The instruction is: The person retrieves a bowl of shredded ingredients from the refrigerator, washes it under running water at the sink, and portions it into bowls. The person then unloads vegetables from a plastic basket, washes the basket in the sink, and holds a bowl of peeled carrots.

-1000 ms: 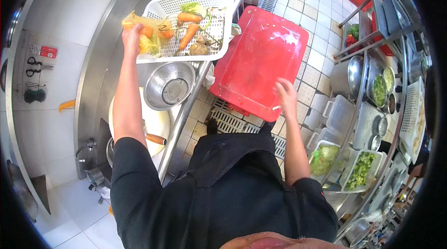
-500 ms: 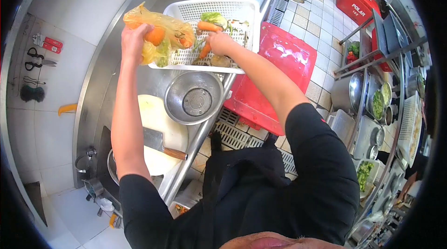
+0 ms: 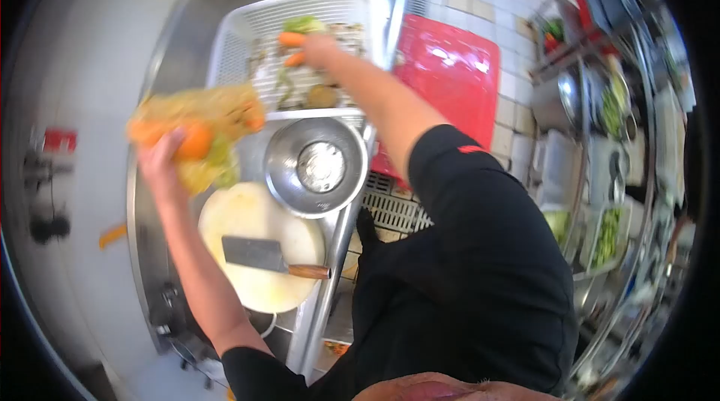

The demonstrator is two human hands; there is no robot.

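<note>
My left hand (image 3: pixel 161 161) is closed round a thin yellow plastic bag (image 3: pixel 229 107), held in the air left of the basket. Orange vegetables, which look like carrots, and something pale green show through it. My right hand (image 3: pixel 321 52) reaches into a white perforated basket (image 3: pixel 225 49), its fingers closed about carrots (image 3: pixel 292 39); the fingertips are partly hidden. A leafy green piece (image 3: pixel 303 24) lies just beyond that hand. Nearer me in the basket are a brownish round piece (image 3: pixel 322 96) and scraps.
A steel bowl (image 3: pixel 281 169) stands beside a round white cutting board (image 3: pixel 262 292), where a cleaver (image 3: pixel 255 253) lies with its handle towards the counter edge. To the right is a red lid-like surface (image 3: pixel 450 71). Shelves with food trays (image 3: pixel 606 240) stand far right.
My left hand has moved left and nearer me with the bag, uncovering the board and cleaver. My right hand stays in the basket, now with carrots at its fingers. The whole view has shifted.
</note>
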